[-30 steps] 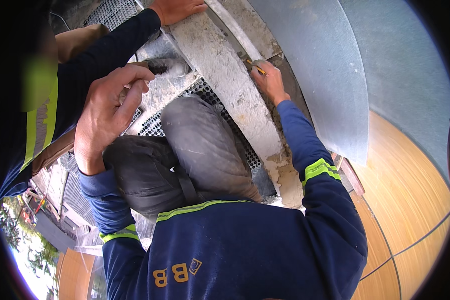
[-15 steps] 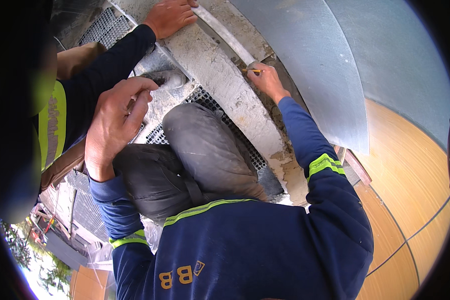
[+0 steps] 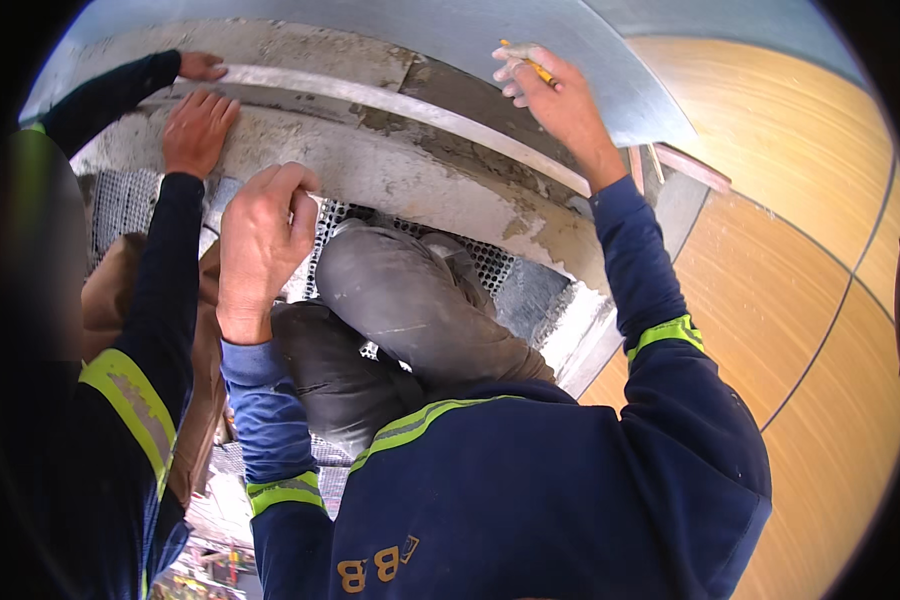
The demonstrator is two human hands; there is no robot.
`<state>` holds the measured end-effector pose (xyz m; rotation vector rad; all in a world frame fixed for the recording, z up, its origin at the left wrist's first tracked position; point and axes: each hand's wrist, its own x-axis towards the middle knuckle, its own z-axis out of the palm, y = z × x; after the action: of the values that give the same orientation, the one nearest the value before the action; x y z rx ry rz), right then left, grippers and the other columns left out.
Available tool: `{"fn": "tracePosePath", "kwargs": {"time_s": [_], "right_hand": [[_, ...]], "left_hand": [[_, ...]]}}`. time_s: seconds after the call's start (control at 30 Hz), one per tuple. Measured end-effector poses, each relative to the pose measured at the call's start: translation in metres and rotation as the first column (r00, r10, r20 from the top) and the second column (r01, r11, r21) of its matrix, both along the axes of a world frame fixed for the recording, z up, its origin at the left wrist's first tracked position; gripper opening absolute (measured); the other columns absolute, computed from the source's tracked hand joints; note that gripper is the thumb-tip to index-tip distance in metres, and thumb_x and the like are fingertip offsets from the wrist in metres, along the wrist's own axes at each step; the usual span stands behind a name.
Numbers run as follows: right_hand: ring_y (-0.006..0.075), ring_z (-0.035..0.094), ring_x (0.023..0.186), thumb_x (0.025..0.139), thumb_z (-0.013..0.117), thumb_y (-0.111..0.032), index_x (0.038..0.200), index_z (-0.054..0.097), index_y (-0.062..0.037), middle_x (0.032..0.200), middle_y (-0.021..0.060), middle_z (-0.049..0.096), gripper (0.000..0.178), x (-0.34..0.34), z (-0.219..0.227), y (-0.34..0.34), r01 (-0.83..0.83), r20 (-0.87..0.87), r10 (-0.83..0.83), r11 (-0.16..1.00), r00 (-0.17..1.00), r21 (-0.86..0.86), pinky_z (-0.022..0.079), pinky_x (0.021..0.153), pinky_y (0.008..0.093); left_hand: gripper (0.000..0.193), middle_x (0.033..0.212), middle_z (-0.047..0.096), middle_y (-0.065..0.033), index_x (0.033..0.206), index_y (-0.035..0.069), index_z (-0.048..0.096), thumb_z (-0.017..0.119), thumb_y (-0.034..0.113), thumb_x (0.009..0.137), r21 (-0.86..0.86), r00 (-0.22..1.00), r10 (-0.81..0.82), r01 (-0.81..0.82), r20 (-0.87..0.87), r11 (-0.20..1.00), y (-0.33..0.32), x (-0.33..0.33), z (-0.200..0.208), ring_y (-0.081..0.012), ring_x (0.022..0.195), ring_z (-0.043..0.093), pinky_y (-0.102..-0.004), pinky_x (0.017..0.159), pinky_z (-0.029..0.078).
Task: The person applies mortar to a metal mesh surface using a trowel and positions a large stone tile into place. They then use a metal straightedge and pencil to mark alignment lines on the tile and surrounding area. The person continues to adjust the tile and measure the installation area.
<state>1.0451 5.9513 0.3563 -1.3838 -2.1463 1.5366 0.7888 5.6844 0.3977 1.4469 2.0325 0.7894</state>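
My right hand [image 3: 568,105] is raised at the upper right with a yellow pencil [image 3: 543,73] between its fingers, over the grey sheet panel [image 3: 490,60]. Below the hand, a long pale straightedge [image 3: 400,106] lies along the rough concrete ledge, apart from it. My left hand [image 3: 260,235] is held above my bent knees with its fingers curled in; the palm is hidden, so whatever it may hold does not show. At the left, one hand of a co-worker [image 3: 202,67] is at the straightedge's left end. The co-worker's other hand [image 3: 198,132] rests on the concrete curb [image 3: 340,165].
Wood-patterned panels [image 3: 760,290] cover the right side. Short wood pieces [image 3: 692,168] lie beside the grey sheet. Black perforated matting [image 3: 490,265] shows below the curb, around my knees [image 3: 400,285]. The co-worker's sleeve [image 3: 155,290] is close on my left.
My right hand has lifted off the straightedge, with the pencil still in it. The view has turned, and both hands of the co-worker now show. My left hand remains curled above my knees.
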Motion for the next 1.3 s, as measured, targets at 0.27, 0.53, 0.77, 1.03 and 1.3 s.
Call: {"fn": "tracePosePath", "kwargs": {"time_s": [0.27, 0.53, 0.77, 1.03, 1.3], "right_hand": [[0.013, 0.069, 0.082, 0.103, 0.058, -0.015, 0.122, 0.067, -0.0051, 0.095, 0.0086, 0.073, 0.023, 0.061, 0.093, -0.162, 0.305, 0.048, -0.303, 0.951, 0.952, -0.041, 0.056, 0.073, 0.0294], [0.0158, 0.065, 0.082, 0.107, 0.052, -0.024, 0.135, 0.061, -0.0047, 0.103, 0.0118, 0.071, 0.035, 0.146, 0.196, -0.209, 0.656, 0.178, -0.641, 0.667, 0.747, -0.352, 0.053, 0.076, 0.0303], [0.0154, 0.066, 0.087, 0.109, 0.05, -0.035, 0.128, 0.068, 0.0011, 0.107, 0.0136, 0.072, 0.045, 0.274, 0.195, -0.205, 0.783, 0.215, -0.761, 0.546, 0.612, -0.299, 0.056, 0.075, 0.0311], [0.0163, 0.07, 0.083, 0.102, 0.06, -0.02, 0.115, 0.07, 0.004, 0.096, 0.0123, 0.074, 0.029, 0.362, 0.097, -0.107, 0.398, 0.448, -0.291, 0.902, 0.846, -0.166, 0.057, 0.079, 0.0295], [0.0287, 0.074, 0.092, 0.094, 0.065, -0.033, 0.115, 0.072, -0.007, 0.092, 0.0173, 0.076, 0.034, 0.35, -0.018, 0.017, -0.221, 0.522, 0.232, 0.972, 0.821, -0.084, 0.056, 0.082, 0.0358]], "left_hand": [[0.011, 0.083, 0.069, -0.0132, 0.09, 0.004, 0.071, 0.061, 0.0, 0.086, 0.081, 0.983, -0.068, 0.055, 0.17, 0.995, 0.054, 0.052, -0.031, -0.0292, 0.072, 0.066, -0.039, 0.069, 0.053], [0.015, 0.094, 0.073, -0.0152, 0.096, 0.002, 0.072, 0.059, 0.004, 0.089, -0.077, 0.929, -0.122, 0.158, 0.349, 0.984, 0.084, 0.146, 0.033, -0.0297, 0.081, 0.07, -0.038, 0.076, 0.055], [0.012, 0.092, 0.071, -0.0146, 0.094, 0.003, 0.07, 0.059, 0.006, 0.091, -0.253, 0.884, -0.129, 0.265, 0.449, 0.931, 0.018, 0.219, 0.071, -0.0357, 0.083, 0.068, -0.043, 0.075, 0.054], [0.016, 0.097, 0.071, -0.0195, 0.104, 0.003, 0.068, 0.061, 0.006, 0.089, -0.306, 0.928, -0.043, 0.166, 0.371, 0.938, -0.01, 0.266, 0.031, -0.0391, 0.082, 0.069, -0.0459, 0.074, 0.054], [0.019, 0.101, 0.072, -0.02, 0.107, 0.002, 0.068, 0.058, 0.005, 0.091, -0.303, 0.905, 0.237, -0.128, 0.355, 0.944, -0.026, 0.276, -0.041, -0.0393, 0.09, 0.071, -0.0463, 0.079, 0.056]]}}
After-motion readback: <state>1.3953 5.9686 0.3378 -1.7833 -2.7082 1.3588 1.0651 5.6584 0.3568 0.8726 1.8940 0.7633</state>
